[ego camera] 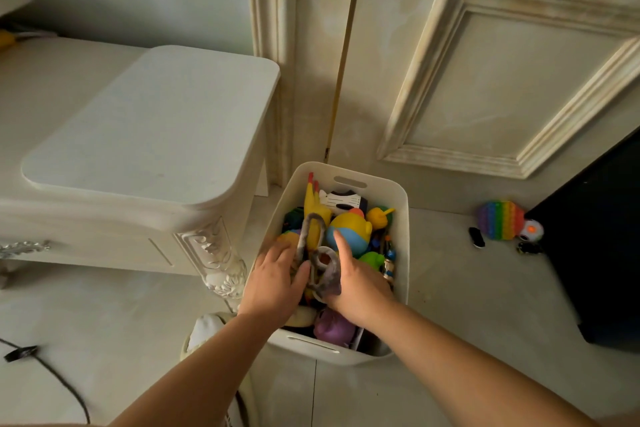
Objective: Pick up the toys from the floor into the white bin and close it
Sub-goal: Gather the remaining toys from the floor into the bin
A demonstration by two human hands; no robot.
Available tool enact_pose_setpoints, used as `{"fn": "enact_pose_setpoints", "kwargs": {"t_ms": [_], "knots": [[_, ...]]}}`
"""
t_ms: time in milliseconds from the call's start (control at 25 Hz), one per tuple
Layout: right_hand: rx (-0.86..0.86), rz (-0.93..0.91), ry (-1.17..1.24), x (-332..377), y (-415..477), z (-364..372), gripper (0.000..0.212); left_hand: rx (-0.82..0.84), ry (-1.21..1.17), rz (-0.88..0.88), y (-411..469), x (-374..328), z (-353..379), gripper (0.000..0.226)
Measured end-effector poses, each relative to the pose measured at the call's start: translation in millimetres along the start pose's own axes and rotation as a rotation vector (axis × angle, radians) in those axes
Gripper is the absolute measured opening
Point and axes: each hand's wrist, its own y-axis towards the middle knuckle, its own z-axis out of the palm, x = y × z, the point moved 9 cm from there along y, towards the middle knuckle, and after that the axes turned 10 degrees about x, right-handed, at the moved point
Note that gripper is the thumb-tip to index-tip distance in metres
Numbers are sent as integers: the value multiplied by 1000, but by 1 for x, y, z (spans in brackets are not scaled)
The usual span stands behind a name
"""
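There is one white bin [403, 253] and one rainbow pop-it toy [500, 220]. Seemingly two small dark toys [477, 237] [528, 248] lie nearby.

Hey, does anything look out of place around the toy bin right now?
Yes. A rainbow bubble toy, a small black piece and a little dark toy lie on the floor to the right of the white bin, not inside it.

The white bin [403, 253] holds a yellow-and-blue ball [349, 232], yellow chicken [313, 204], grey loop [329, 274], green toy [372, 258] and, nearest, a purple toy [334, 326]. Right: a rainbow-striped pop toy [500, 220].
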Motion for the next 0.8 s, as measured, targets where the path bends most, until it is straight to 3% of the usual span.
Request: {"fn": "enact_pose_setpoints", "kwargs": {"t_ms": [200,320,440,520,640,720,800], "knots": [[-113,342,285,-49,-4,-21,87,56,69,-21,3,7,7,34],[-178,336,238,-50,-12,-31,61,8,171,72,-5,-3,4,39],[-327,242,468,-54,-16,-38,42,-167,134,116,-8,-11,-10,33],[-243,267,453,-62,-13,-30,29,-128,157,164,-4,-18,-4,42],[-173,268,14,-58,-13,-23,37,152,270,215,-3,-27,30,47],[-205,133,-68,-41,-13,-22,60,256,318,223,-8,-29,42,41],[-87,55,-139,-36,-11,1,79,274,349,254,-16,-34,45,38]]}}
